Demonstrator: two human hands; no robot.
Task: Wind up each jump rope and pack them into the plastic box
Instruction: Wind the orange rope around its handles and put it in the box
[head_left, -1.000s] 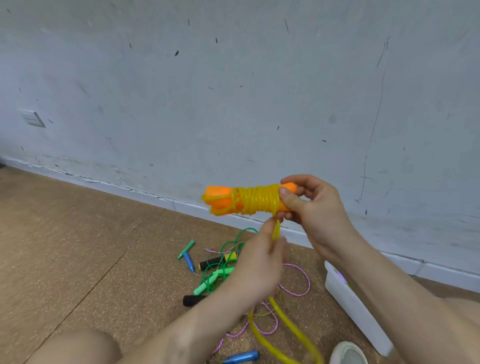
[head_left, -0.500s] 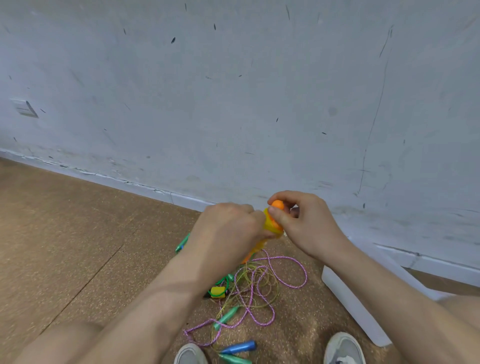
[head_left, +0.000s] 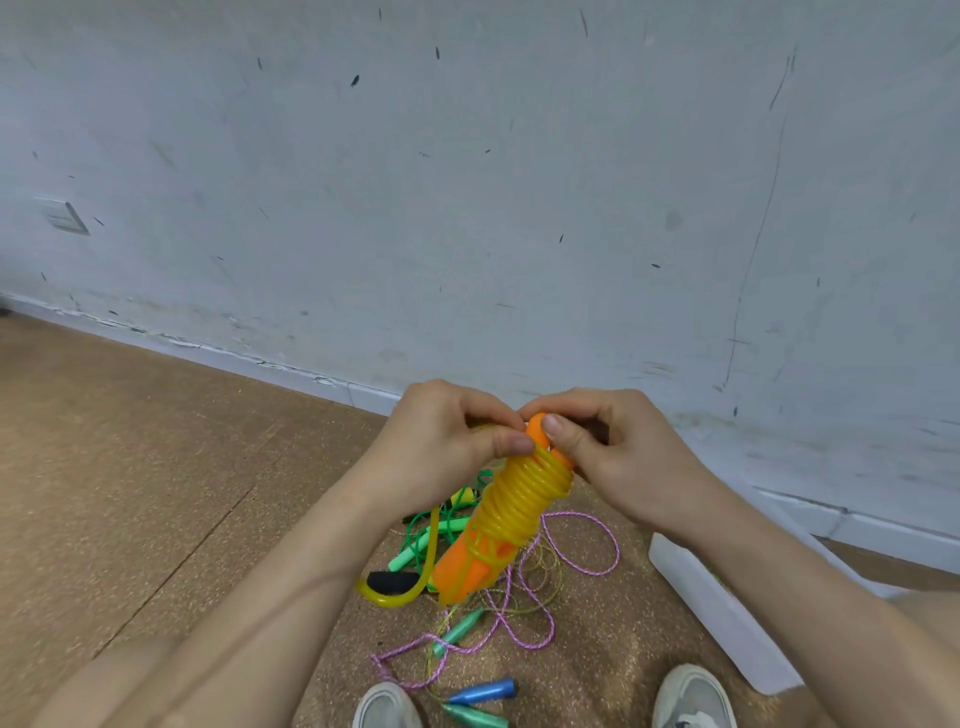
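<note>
the wound rope (head_left: 519, 501) sits between my left hand (head_left: 441, 449) and right hand (head_left: 621, 460), above the loose ropes (head_left: 501, 616) on the floor (head_left: 156, 493); the plastic box (head_left: 727, 616) lies right of them.

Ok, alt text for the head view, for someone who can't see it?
Left hand and right hand hold a yellow jump rope coiled round its orange handles, above loose ropes on the floor; a white plastic box lies at right.

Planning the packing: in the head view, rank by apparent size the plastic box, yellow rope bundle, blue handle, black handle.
1. plastic box, even partly hidden by the right arm.
2. yellow rope bundle, held nearer the camera, so enlarged.
3. blue handle and black handle: alike; the black one is partly covered, so unranked.
</note>
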